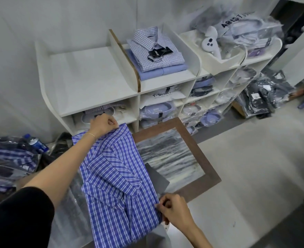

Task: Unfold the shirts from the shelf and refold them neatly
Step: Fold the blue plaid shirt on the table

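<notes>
Both hands, left hand [103, 123] and right hand [172, 207], pinch the limp blue-and-white checked cotton shirt [117, 176] by its edges (soft, light, likely to sag).

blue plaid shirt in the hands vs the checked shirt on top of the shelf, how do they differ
The blue plaid shirt is deep blue with a bold check; the checked shirt is pale with a fine check. The plaid one is half-folded, pinched by the left hand and right hand; the checked one lies neatly folded, tagged, untouched. Both are collared.
</notes>
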{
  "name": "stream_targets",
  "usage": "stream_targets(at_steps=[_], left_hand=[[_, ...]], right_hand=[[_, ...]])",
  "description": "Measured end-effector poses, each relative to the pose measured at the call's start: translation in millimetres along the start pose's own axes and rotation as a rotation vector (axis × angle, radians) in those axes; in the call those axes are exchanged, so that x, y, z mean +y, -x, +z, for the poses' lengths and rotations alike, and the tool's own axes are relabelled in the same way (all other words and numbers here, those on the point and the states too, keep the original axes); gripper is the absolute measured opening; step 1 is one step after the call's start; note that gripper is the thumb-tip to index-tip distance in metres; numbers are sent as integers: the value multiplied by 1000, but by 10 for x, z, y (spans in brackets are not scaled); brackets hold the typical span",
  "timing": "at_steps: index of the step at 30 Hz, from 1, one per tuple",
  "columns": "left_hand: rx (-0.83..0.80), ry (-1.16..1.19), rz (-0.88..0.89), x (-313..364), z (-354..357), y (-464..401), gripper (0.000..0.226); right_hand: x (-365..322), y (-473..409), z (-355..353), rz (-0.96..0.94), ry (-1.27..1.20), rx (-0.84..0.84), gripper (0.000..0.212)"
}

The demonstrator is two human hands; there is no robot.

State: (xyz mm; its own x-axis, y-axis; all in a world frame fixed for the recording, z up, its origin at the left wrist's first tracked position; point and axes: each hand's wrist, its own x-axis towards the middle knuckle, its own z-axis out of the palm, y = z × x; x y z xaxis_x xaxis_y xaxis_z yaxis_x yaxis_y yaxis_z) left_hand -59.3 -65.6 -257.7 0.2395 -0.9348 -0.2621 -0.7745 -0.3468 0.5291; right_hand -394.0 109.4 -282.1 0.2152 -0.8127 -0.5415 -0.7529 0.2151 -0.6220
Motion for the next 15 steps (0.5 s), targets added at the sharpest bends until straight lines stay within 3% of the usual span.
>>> stream_targets(at_steps=[2, 5, 7, 10, 14, 15], left_hand=[[22, 5, -7, 30, 3, -23, 15], [-82, -75, -40, 31, 28, -44, 36], [-133, -161, -9, 43, 52, 13, 35], [-88, -181, 2, 71, 66, 65, 30], [-129, -84, -77, 21, 56, 41, 94], [-164, -62, -87, 8, 44, 30, 98]], right_hand=[[-5, -21, -11, -2, 24, 3, 25], [7, -33, -14, 4, 11, -2, 23], [17, -31, -9, 6, 0, -18, 21], [4, -24, -10, 10, -7, -53, 21], [-20, -26, -26, 18, 8, -88, 25], [-23, -29, -28, 15, 9, -97, 25]])
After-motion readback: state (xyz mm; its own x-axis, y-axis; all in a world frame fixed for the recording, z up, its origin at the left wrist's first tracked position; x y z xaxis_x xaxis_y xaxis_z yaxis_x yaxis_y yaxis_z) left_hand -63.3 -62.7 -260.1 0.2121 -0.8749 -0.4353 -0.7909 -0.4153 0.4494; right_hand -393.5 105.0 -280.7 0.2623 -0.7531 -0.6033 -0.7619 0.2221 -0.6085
